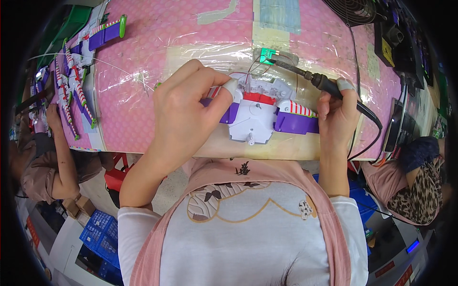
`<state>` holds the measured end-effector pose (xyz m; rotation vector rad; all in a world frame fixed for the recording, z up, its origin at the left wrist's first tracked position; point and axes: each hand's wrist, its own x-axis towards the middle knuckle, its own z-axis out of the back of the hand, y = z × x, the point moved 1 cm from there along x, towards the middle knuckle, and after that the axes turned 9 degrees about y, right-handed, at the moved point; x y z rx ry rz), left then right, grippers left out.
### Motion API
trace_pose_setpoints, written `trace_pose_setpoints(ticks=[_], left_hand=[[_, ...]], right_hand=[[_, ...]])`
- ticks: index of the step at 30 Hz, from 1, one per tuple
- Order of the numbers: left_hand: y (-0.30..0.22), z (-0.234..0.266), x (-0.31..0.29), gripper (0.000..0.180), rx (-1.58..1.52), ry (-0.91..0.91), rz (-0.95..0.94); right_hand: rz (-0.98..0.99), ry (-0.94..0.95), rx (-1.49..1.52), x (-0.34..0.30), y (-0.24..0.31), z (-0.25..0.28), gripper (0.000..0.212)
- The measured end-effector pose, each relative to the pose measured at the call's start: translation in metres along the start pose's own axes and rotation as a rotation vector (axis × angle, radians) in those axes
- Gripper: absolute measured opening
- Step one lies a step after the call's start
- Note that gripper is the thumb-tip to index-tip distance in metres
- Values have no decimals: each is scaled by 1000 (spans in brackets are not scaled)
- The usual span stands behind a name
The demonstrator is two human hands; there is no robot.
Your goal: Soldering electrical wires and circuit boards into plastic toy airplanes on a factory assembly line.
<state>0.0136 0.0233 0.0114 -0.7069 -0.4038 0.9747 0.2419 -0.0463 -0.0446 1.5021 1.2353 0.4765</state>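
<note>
My right hand (338, 107) is closed around the black handle of a soldering iron (329, 86). The iron's tip meets a small green circuit board (267, 56) on the table. Thin wires (251, 68) run from the board to a white and purple toy wing pack (253, 119) with red-striped wings, lying between my hands. Above its left wing, my left hand (188, 109) pinches what looks like a thin wire, mostly hidden by the fingers. Fingertip covers show on both hands.
Several similar wing packs (71, 81) lie at the left, beside a co-worker's arm (59, 138). A black fan (350, 9) stands at the far right, near a dark yellow-marked device (393, 52). The iron's cord (377, 119) curves down right. Another person (405, 186) sits right.
</note>
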Motion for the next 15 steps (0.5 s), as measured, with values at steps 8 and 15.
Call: trace_pose_setpoints(ticks=[8, 15], left_hand=[[1, -1, 0, 8, 14, -11, 18], [-14, 6, 13, 8, 0, 39, -32]], right_hand=[[-19, -47, -34, 0, 0, -8, 18], [-13, -53, 300, 1, 9, 13, 23]])
